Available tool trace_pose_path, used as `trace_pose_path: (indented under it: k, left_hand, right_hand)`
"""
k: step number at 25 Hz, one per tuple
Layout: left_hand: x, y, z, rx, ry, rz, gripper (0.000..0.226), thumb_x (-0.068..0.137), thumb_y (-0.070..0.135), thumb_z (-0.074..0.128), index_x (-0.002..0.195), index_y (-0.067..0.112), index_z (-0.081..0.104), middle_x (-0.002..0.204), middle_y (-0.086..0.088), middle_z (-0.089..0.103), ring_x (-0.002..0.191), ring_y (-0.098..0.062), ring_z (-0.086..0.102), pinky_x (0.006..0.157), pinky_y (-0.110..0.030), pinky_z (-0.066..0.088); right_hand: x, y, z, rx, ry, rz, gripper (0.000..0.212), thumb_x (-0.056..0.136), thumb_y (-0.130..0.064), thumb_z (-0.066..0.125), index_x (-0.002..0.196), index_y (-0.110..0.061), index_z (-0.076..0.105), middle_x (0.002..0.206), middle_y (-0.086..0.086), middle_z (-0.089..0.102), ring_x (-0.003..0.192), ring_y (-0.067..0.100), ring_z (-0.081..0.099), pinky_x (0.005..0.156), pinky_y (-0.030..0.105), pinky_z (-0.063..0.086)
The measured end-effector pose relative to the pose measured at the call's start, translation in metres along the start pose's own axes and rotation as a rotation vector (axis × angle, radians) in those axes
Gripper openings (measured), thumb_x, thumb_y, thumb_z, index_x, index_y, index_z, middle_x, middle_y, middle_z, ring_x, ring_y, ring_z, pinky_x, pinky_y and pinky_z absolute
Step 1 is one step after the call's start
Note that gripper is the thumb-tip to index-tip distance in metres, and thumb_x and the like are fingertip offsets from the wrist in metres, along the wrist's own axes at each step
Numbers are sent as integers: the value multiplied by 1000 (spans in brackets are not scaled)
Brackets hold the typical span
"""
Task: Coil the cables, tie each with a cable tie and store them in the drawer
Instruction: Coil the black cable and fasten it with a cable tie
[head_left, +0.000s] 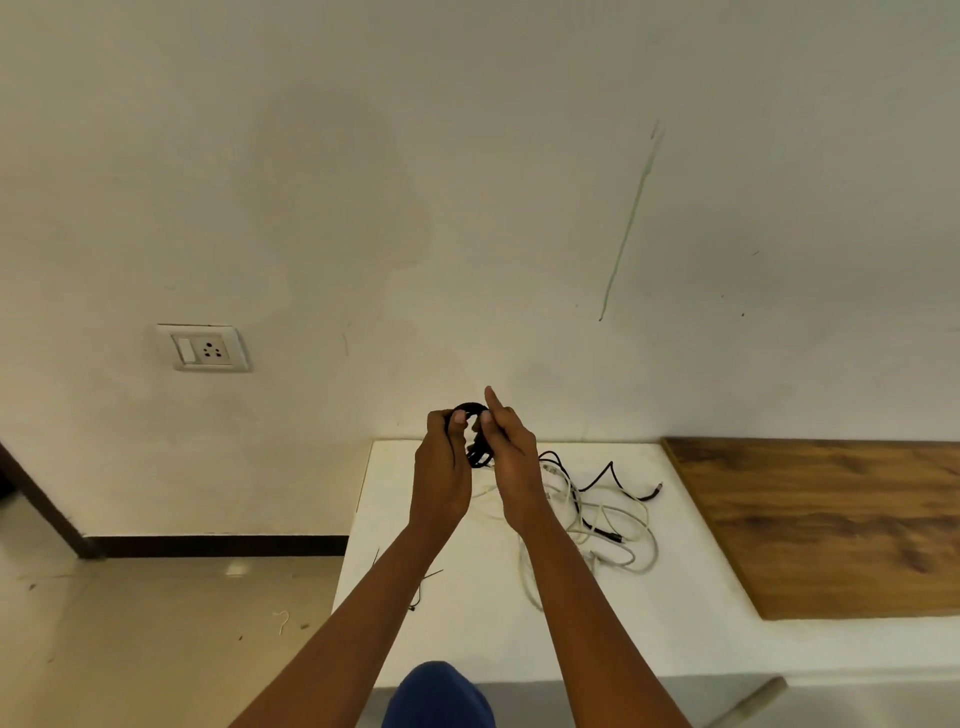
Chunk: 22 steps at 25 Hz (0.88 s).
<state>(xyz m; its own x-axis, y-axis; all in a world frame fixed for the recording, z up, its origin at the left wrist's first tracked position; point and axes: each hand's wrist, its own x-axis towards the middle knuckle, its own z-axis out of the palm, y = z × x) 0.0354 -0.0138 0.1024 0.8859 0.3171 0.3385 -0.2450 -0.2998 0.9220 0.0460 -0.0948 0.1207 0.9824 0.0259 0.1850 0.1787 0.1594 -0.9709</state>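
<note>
I see left hand (441, 467) & right hand (511, 457) both pinching black coil (475, 447), index out; loose grip w/o tie = loops could spring apart

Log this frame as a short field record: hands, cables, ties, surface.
left hand: grips black cable coil
right hand: pinches the same coil, index finger straight up
loose cables: white and black, tangled on white table, right of the hands
cable ties: thin dark strips near the table's left edge
wooden board: at the table's right
drawer: not in view
</note>
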Motion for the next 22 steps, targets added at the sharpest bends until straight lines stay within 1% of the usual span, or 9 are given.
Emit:
trace_pose_path:
  k: [2,3,6,8,12,16,18,20,22]
  left_hand:
    - [0,-5,1,16,-16,-13,26,101,36,26,98,22,48,74,13,56,61,4,54,52,-7,39]
    - [1,-8,2,22,-24,-18,26,101,36,26,97,22,47,73,13,56,59,2,54,51,-7,38]
    - [5,-20,1,10,-39,-38,24,102,34,27,98,23,48,74,11,57,62,-2,56,52,-7,41]
    - [9,-29,-4,12,-56,-46,22,103,31,28,97,24,48,77,11,59,66,-3,57,54,-6,41]
    - [14,-52,-18,-11,-114,-72,22,103,27,32,96,21,52,82,13,62,71,-1,60,56,-6,42]
    - [14,-80,-30,34,-176,-105,30,101,36,32,93,18,55,76,9,61,61,2,56,55,-11,42]
    - [11,-89,-33,38,-202,-103,27,101,33,32,87,23,52,70,11,57,57,4,54,52,-7,39]
    - [9,-98,-35,47,-224,-121,25,102,31,32,88,23,51,71,11,58,57,5,54,51,-7,39]
    - [6,-106,-35,64,-260,-166,28,101,35,33,95,18,54,76,12,61,60,4,55,53,-8,41]
  right_hand:
    - [-2,6,3,225,32,126,30,99,-18,44,125,-15,58,111,0,62,100,11,56,94,26,43]
    - [-2,9,4,276,40,155,29,99,-22,43,121,-16,61,108,0,63,97,10,56,91,26,45]
    - [-1,16,6,317,14,206,29,99,-26,44,119,-17,63,80,-3,58,77,8,52,68,19,47]
    - [1,23,6,365,-41,257,31,98,-23,45,125,-17,60,72,-1,54,73,11,52,69,23,46]
    - [3,42,6,525,-150,352,31,99,-14,41,127,-13,53,71,1,58,74,17,57,74,32,47]
    - [-2,71,3,327,-260,331,33,100,-15,37,129,-9,51,83,1,59,88,21,53,83,33,38]
    - [-4,83,1,309,-267,342,35,99,-11,38,132,-8,50,90,3,62,90,22,53,76,30,36]
    - [-8,93,7,482,-269,390,35,97,-8,38,129,-7,51,86,2,62,79,17,55,73,26,40]
    - [-13,104,15,619,-187,434,32,96,-8,36,121,-8,56,71,-2,55,65,10,47,69,23,41]
